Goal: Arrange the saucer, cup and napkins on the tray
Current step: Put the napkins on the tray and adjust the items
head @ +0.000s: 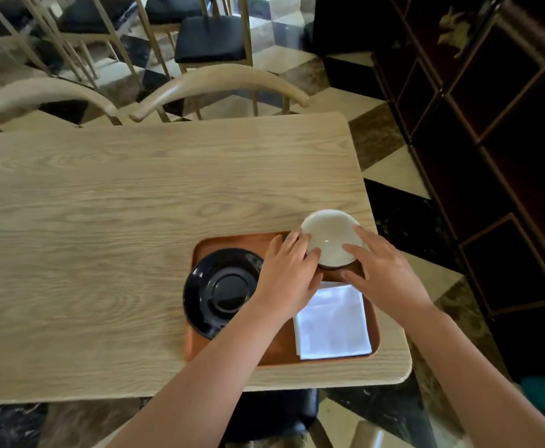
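Observation:
A brown wooden tray (232,240) lies at the near right corner of the table. A glossy black saucer (219,291) rests on its left side, overhanging the tray's left rim. Folded white napkins (332,321) lie on the tray's near right part. A cup (330,236), white inside and dark outside, stands at the tray's far right corner. My left hand (288,274) grips the cup's left side. My right hand (382,273) holds its right side, fingers on the rim.
The light wooden table (119,205) stretches left and away from the tray. Two curved-back wooden chairs (219,82) stand at its far edge. A dark cabinet (490,140) runs along the right. The table's right edge is close to the cup.

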`<state>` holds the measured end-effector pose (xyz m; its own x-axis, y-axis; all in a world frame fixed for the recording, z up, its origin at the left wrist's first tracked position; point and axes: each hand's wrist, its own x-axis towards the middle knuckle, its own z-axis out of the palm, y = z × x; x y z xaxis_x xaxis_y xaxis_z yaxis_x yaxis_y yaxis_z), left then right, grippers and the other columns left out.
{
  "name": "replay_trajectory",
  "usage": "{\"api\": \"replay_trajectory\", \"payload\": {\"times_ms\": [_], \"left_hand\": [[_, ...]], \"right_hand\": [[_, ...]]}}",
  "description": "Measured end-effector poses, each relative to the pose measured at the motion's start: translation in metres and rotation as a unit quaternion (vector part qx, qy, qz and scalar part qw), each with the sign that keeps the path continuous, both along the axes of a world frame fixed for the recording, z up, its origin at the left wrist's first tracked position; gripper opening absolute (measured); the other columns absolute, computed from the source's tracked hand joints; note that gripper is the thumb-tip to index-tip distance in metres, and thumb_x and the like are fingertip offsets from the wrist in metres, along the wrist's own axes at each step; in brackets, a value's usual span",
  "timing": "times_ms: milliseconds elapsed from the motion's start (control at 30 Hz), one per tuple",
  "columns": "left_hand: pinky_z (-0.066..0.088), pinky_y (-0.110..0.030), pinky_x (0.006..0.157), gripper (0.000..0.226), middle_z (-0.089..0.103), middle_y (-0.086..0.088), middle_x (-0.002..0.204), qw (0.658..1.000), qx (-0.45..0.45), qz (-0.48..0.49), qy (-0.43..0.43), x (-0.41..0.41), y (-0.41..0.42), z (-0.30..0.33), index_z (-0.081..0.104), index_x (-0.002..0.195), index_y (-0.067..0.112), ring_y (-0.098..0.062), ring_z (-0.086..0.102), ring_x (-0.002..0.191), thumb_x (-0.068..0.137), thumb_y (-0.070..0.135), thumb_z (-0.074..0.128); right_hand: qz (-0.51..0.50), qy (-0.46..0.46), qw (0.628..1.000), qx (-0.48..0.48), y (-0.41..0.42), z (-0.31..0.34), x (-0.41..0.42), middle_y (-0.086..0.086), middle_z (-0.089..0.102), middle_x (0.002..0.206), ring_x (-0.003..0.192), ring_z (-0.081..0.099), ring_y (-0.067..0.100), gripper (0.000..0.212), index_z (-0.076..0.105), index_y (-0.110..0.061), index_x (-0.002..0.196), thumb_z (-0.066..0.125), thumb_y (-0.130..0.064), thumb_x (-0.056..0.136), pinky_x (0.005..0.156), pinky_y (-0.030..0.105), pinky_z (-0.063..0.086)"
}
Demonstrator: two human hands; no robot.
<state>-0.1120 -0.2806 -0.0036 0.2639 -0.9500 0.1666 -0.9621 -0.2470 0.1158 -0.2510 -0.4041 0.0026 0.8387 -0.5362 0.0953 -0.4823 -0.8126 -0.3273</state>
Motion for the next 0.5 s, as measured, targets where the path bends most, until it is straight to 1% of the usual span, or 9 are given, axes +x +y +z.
{"api": "replay_trajectory", "payload": {"times_ms": [67, 200, 333, 400, 500], "left_hand": [[0.047, -0.046, 0.091, 0.029, 0.062, -0.017, 0.117, 1.000, -0.018, 0.002, 0.005, 0.001, 0.000, -0.004, 0.066, 0.099, 0.006, -0.034, 0.051, 0.118, 0.077, 0.024, 0.067], [0.051, -0.044, 0.086, 0.020, 0.064, -0.014, 0.112, 0.998, -0.057, 0.004, 0.038, 0.004, 0.000, -0.009, 0.067, 0.094, 0.006, -0.032, 0.053, 0.117, 0.079, 0.020, 0.066], [0.052, -0.045, 0.087, 0.018, 0.066, -0.013, 0.106, 0.988, -0.105, 0.029, 0.113, 0.005, 0.001, -0.011, 0.068, 0.089, 0.003, -0.032, 0.056, 0.112, 0.076, 0.016, 0.071], [0.051, -0.042, 0.091, 0.018, 0.067, -0.013, 0.104, 0.984, -0.119, 0.035, 0.124, 0.004, 0.005, -0.012, 0.069, 0.088, 0.003, -0.032, 0.056, 0.112, 0.075, 0.015, 0.073], [0.048, -0.036, 0.094, 0.019, 0.066, -0.012, 0.105, 0.983, -0.121, 0.047, 0.131, 0.006, 0.012, -0.012, 0.069, 0.089, 0.004, -0.030, 0.055, 0.114, 0.074, 0.014, 0.074]], "right_hand": [[0.013, -0.036, 0.999, 0.004, -0.001, -0.004, 0.000, 0.022, 0.061, 0.122, 0.111, 0.059, 0.038, 0.036, 0.070, -0.003, 0.098, 0.082, -0.008, 0.064, 0.077, 0.051, 0.055], [0.013, -0.059, 0.998, -0.010, -0.001, -0.007, 0.001, 0.022, 0.066, 0.114, 0.103, 0.064, 0.037, 0.033, 0.073, -0.004, 0.087, 0.086, -0.008, 0.058, 0.069, 0.045, 0.056], [0.018, -0.073, 0.997, -0.011, 0.000, -0.008, 0.001, 0.021, 0.066, 0.113, 0.103, 0.063, 0.038, 0.033, 0.074, -0.004, 0.088, 0.086, -0.008, 0.058, 0.068, 0.046, 0.056], [0.025, -0.074, 0.997, -0.009, 0.001, -0.008, 0.003, 0.021, 0.066, 0.113, 0.104, 0.063, 0.037, 0.033, 0.074, -0.004, 0.088, 0.086, -0.008, 0.058, 0.069, 0.046, 0.056], [0.035, -0.077, 0.996, -0.003, 0.003, -0.010, 0.007, 0.020, 0.066, 0.114, 0.105, 0.063, 0.035, 0.033, 0.074, -0.004, 0.089, 0.086, -0.007, 0.059, 0.075, 0.045, 0.055]]}}
